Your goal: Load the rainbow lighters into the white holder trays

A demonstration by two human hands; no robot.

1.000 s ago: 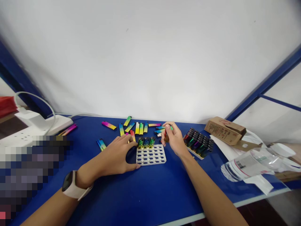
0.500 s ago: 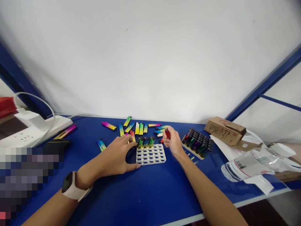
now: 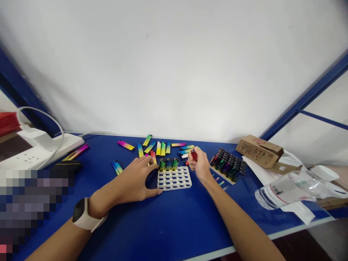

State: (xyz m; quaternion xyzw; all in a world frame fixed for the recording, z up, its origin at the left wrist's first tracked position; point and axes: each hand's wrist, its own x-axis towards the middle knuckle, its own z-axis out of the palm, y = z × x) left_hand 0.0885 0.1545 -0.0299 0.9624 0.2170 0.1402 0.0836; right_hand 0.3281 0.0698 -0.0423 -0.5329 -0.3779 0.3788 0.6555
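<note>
My left hand (image 3: pixel 133 177) steadies a white plastic tray (image 3: pixel 174 181) with oval holes, its thumb at the near left corner and its fingertips at the far left. Three upright lighters (image 3: pixel 169 164) with shiny multicoloured bodies stand in the tray's back row, at its left. Just beyond the tray's right side, my right hand (image 3: pixel 201 163) is closed round a red lighter (image 3: pixel 194 154) with its top showing; most of its body is hidden by the fingers. Loose rainbow-coloured lighters (image 3: pixel 163 148) lie behind the tray.
To the right stands a second tray packed with dark-topped lighters (image 3: pixel 228 165). Beyond it are an opened cardboard box (image 3: pixel 258 150), white paper and a clear plastic bottle (image 3: pixel 290 190) on its side. A power strip (image 3: pixel 29 156) with a plugged-in charger sits at the left.
Both hands stay almost where they were, the left at the tray and the right round the red lighter. The view shifts very slightly.
</note>
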